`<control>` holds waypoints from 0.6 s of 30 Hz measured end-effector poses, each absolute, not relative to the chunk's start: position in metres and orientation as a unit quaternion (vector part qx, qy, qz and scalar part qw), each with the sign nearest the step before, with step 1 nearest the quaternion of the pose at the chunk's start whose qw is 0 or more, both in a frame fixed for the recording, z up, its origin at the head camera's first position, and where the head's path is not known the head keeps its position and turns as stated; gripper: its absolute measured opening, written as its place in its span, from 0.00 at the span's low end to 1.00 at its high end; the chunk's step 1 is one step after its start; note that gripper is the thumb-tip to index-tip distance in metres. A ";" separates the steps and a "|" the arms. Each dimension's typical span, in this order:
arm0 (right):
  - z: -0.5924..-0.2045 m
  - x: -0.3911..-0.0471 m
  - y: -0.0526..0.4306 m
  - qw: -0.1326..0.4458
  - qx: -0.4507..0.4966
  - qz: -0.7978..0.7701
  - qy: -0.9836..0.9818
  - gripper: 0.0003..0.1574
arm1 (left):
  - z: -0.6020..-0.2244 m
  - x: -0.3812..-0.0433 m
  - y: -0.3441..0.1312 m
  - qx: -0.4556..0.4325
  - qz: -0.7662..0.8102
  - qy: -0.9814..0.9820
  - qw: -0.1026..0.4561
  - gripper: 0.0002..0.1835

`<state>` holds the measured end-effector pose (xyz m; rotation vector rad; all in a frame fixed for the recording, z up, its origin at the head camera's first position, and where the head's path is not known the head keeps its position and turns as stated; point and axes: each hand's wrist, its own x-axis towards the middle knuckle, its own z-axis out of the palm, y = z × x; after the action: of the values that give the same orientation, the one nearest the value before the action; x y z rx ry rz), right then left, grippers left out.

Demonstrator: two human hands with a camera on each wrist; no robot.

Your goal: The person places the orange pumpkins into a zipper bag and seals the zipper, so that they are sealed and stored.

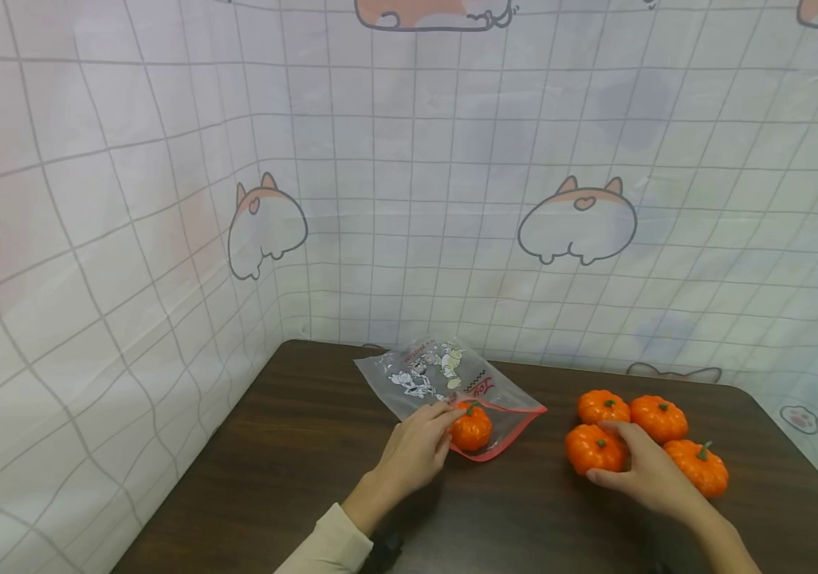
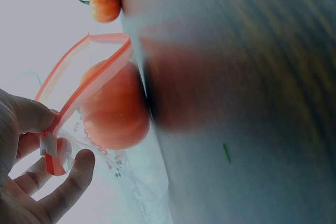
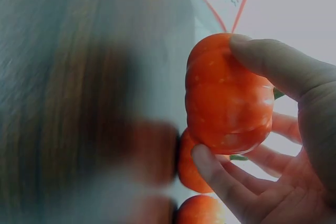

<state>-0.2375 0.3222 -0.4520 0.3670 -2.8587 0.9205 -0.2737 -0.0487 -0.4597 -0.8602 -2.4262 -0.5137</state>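
A clear zip bag (image 1: 387,375) with printed cartoon figures and a red-edged mouth lies on the table, its mouth facing me. Just inside that mouth sits a small orange pumpkin (image 1: 472,432). My left hand (image 1: 414,443) pinches the bag's red edge (image 2: 86,90) at the left corner, and the left wrist view has the mouth spread apart. To the right, my right hand (image 1: 649,469) grips another orange pumpkin (image 3: 228,98) between thumb and fingers. In the right wrist view this pumpkin stands out in front of the others.
Three more pumpkins are grouped around my right hand: one behind at left (image 1: 601,404), one behind at right (image 1: 660,418), and a green-stemmed one (image 1: 699,469) to its right. A grid-patterned curtain (image 1: 438,199) borders the dark wooden table (image 1: 287,446) at the back and left.
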 end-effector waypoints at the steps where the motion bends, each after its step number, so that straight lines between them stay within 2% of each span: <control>1: -0.451 -0.238 0.321 0.059 0.121 0.303 -0.943 0.54 | -0.460 -0.274 -0.049 -0.317 -0.189 -0.894 0.254 0.20; 18: -0.433 -0.240 0.295 0.057 0.140 0.324 -0.934 0.54 | -0.461 -0.274 -0.049 -0.314 -0.185 -0.896 0.253 0.19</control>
<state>-0.2399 0.2945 -0.4325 0.4240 -2.8327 0.9810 -0.2741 -0.0485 -0.4609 -0.8536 -2.4373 -0.5026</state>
